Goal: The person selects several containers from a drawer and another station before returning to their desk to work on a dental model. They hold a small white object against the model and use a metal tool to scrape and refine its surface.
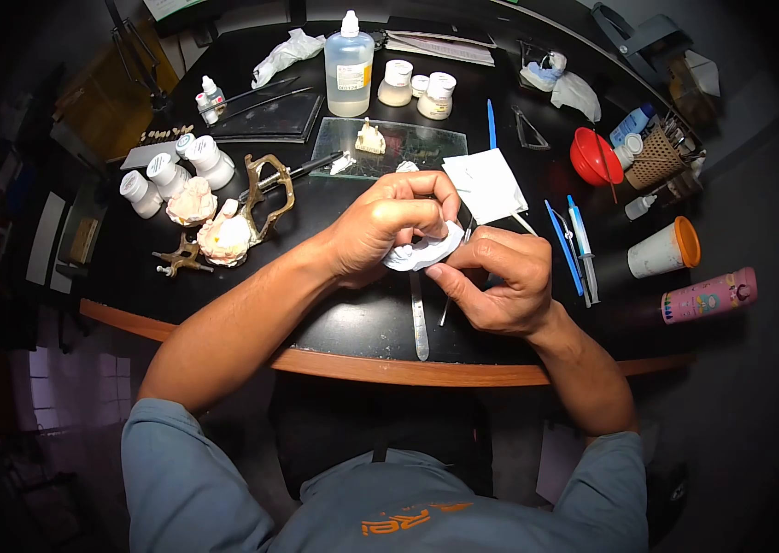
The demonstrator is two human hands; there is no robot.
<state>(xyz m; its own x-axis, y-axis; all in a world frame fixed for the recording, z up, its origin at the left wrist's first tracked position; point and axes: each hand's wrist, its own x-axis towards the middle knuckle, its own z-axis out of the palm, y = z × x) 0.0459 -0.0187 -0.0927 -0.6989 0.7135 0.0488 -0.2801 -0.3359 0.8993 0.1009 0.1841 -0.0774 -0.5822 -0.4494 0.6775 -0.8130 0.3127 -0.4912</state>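
My left hand (pixel 394 221) has its fingers closed round a curved white piece that looks like a dental cast (pixel 424 251). Close beside it on the right, my right hand (pixel 504 276) pinches a slim instrument (pixel 445 313); its thin end shows below the fingers, and its working tip is hard to make out. The right fingertips are at the cast's edge. Under the hands a narrow pale strip (pixel 420 323) with marks along it lies on the black table (pixel 343 323). Beyond the hands rests a glass slab (pixel 421 140) bearing a small cream tooth model (pixel 370 138).
Left are white jars (pixel 168 171), plaster casts (pixel 223 238) and a brass-coloured articulator (pixel 271 198). A clear bottle (pixel 349 69) stands at the back. On the right are a paper pad (pixel 486 184), a syringe (pixel 583 249), a red bowl (pixel 594 157) and an orange-lidded cup (pixel 661 249).
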